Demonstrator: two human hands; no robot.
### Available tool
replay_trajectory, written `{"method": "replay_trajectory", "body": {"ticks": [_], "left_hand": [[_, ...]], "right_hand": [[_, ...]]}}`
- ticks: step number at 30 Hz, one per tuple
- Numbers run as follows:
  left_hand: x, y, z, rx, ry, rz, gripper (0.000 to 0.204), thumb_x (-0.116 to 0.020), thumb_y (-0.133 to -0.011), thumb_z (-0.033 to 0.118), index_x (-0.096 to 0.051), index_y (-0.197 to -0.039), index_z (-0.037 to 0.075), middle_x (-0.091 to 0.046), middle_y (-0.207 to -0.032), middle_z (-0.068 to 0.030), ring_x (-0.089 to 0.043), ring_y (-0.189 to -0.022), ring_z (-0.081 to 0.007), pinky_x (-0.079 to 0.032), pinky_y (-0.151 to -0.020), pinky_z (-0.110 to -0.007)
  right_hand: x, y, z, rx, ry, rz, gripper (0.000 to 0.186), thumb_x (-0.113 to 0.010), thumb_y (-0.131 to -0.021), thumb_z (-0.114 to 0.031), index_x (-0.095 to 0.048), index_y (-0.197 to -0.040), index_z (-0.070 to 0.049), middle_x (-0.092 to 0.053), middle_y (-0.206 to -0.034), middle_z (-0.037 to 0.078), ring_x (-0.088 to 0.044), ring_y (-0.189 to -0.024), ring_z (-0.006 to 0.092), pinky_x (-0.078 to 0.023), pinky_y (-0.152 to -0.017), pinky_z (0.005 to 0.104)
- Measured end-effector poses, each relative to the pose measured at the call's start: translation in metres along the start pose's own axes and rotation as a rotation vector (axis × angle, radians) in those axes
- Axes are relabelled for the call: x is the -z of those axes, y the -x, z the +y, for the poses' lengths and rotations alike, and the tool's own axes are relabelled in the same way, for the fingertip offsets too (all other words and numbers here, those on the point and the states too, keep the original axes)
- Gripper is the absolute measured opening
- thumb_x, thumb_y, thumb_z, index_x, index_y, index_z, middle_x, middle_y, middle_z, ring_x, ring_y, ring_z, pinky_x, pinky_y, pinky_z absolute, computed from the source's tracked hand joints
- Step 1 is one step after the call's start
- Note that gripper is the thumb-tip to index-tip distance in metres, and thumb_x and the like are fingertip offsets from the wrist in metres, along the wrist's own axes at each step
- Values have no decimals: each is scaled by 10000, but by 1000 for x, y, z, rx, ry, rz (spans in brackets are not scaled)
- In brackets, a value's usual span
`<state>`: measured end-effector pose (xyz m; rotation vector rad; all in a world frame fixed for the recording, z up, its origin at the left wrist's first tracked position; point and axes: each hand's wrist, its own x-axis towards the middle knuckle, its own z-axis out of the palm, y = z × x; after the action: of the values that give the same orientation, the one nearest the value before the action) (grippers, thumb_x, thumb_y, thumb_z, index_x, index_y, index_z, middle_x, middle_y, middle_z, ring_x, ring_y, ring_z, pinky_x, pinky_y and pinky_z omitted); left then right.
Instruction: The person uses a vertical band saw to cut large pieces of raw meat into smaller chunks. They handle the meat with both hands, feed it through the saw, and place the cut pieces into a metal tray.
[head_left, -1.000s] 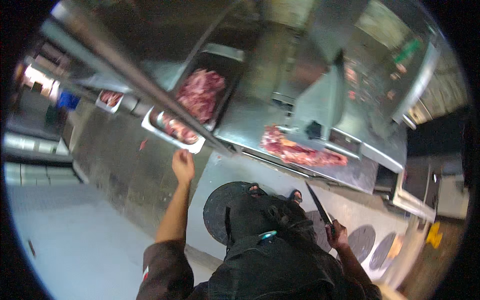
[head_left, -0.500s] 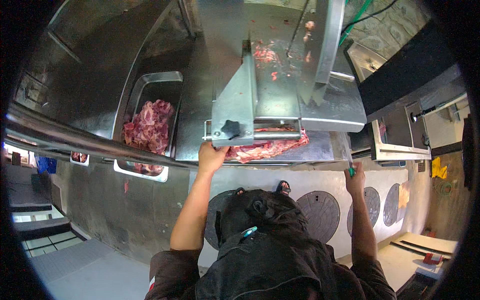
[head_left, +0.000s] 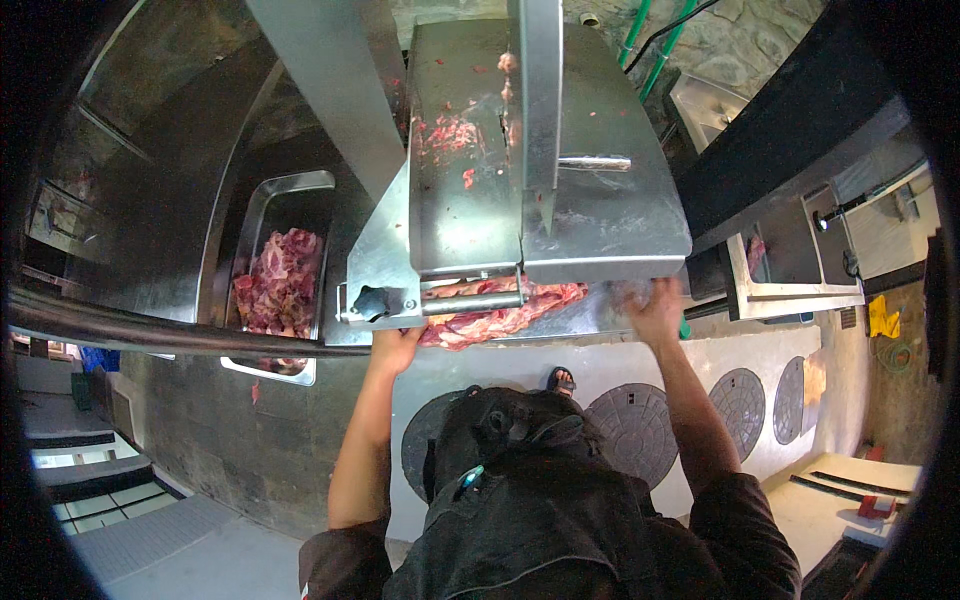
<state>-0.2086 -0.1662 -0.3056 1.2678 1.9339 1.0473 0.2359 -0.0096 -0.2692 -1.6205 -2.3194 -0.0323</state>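
A long slab of raw, bony meat [head_left: 500, 312] lies on the steel table of a meat band saw, under a metal guide bar [head_left: 470, 302]. My left hand [head_left: 396, 346] is closed on the slab's left end, beneath the guide plate with its black star knob [head_left: 372, 303]; the plate hides some fingers. To the right of the meat, my right hand [head_left: 655, 312] is over the table's front edge, blurred, its fingers apart and nothing visible in them. Beside its wrist shows a small green piece [head_left: 685, 328], mostly hidden; what it belongs to I cannot tell.
The upright saw column [head_left: 541, 90] rises from the steel top [head_left: 600, 215], which carries meat scraps [head_left: 445, 133]. At left, a deep steel pan [head_left: 325, 182] holds cut meat [head_left: 280, 283]. A dark rail [head_left: 180, 328] runs along the front. Round covers [head_left: 630, 425] mark the floor.
My right hand has moved left and up to the table edge, and the green-handled thing it held is no longer seen in its fingers. The view has turned; my left hand stays at the meat.
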Motion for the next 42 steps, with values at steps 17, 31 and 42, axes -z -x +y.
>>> {"method": "replay_trajectory", "body": {"ticks": [17, 31, 42], "left_hand": [[-19, 78, 40, 491, 803, 8, 369, -580, -1031, 273, -553, -1284, 6, -655, -1177, -110, -656, -1034, -211, -544, -922, -378], [-13, 81, 242, -125, 1010, -798, 413, -644, -1001, 151, -502, -1354, -9, -644, -1090, -39, -608, -955, -92, -503, -857, -265], [-17, 72, 334, -289, 944, -808, 496, -610, -1012, 94, -441, -1454, -52, -651, -1245, -81, -630, -1082, -119, -508, -957, -278]], "right_hand": [[24, 6, -73, 394, -703, -482, 781, -870, -733, -410, -579, -1385, -94, -682, -1218, 145, -672, -1078, 307, -510, -978, 433], [146, 192, 5, -628, -1812, -266, 870, -816, -753, -209, -372, -1452, 60, -607, -1311, 164, -637, -1161, 263, -517, -1021, 407], [211, 203, -22, -450, -1765, 297, 826, -854, -731, -142, -403, -1403, 27, -541, -1376, 189, -618, -1183, 301, -540, -995, 433]]}}
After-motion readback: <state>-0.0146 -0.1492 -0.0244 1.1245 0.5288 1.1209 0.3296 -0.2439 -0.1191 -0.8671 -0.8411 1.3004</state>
